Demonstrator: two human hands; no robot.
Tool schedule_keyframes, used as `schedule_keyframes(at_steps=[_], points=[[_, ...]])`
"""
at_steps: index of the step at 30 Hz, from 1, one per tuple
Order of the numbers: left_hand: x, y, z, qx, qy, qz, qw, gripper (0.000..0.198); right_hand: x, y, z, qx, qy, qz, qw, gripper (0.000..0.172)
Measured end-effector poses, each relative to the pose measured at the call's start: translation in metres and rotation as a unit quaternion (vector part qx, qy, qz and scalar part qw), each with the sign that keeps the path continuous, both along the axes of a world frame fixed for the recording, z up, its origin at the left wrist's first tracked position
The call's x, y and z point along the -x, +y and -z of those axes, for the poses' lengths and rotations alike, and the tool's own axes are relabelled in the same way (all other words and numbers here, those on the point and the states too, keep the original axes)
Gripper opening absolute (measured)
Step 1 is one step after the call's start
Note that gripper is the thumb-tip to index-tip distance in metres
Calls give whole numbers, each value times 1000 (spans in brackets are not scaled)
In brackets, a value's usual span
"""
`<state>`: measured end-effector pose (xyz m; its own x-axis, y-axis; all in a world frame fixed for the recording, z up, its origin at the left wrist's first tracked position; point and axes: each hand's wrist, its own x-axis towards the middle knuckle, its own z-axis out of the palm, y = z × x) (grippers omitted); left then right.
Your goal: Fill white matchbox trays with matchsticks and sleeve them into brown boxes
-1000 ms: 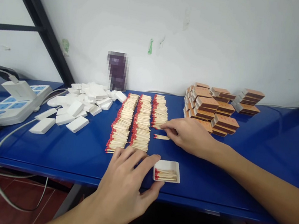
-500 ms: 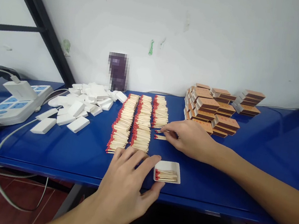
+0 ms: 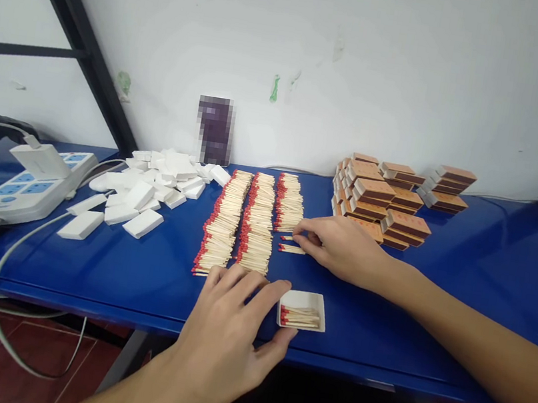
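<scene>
My left hand (image 3: 232, 331) grips a small white matchbox tray (image 3: 302, 297) by its left end, thumb below and index finger above. Red-headed matchsticks (image 3: 301, 317) lie in the lower part of this tray, heads to the left. Farther back, my right hand (image 3: 345, 250) has its thumb and fingertips pinched on a matchstick (image 3: 286, 238) on the table; its far end is hidden by the fingers. Just below it lie a few loose matchsticks (image 3: 291, 249). Behind the left hand, matchsticks are laid in long rows (image 3: 258, 227), with a shorter row (image 3: 289, 204) to the right.
White trays (image 3: 143, 223) are heaped on the blue table (image 3: 478, 287) at left. Filled-out brown matchboxes (image 3: 374, 190) stand stacked at the back right, beside a smaller stack (image 3: 451, 185). A power strip (image 3: 21, 198) with cables lies far left. A pixelated dark object (image 3: 215, 129) leans against the wall.
The view has shifted very slightly. Both hands keep nearly the same positions, the left on the tray and the right at the loose matchsticks.
</scene>
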<state>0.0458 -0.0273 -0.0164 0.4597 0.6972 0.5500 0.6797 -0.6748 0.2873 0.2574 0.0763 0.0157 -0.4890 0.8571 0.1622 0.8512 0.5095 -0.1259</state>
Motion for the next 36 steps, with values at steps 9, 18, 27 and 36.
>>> schedule_keyframes(at_steps=[9,18,27,36], points=[[0,-1,-1,-2,1,4,1000,29,4,-3,-1,1,8,-14,1000,18],[1,-3,-2,-2,3,7,1000,30,2,-5,-1,-31,-12,-56,998,22],[0,-2,-2,-3,11,8,1000,31,0,-4,-2,-61,37,-27,997,28],[-1,-3,0,4,23,-5,1000,33,1,-5,-2,-10,27,-20,999,27]])
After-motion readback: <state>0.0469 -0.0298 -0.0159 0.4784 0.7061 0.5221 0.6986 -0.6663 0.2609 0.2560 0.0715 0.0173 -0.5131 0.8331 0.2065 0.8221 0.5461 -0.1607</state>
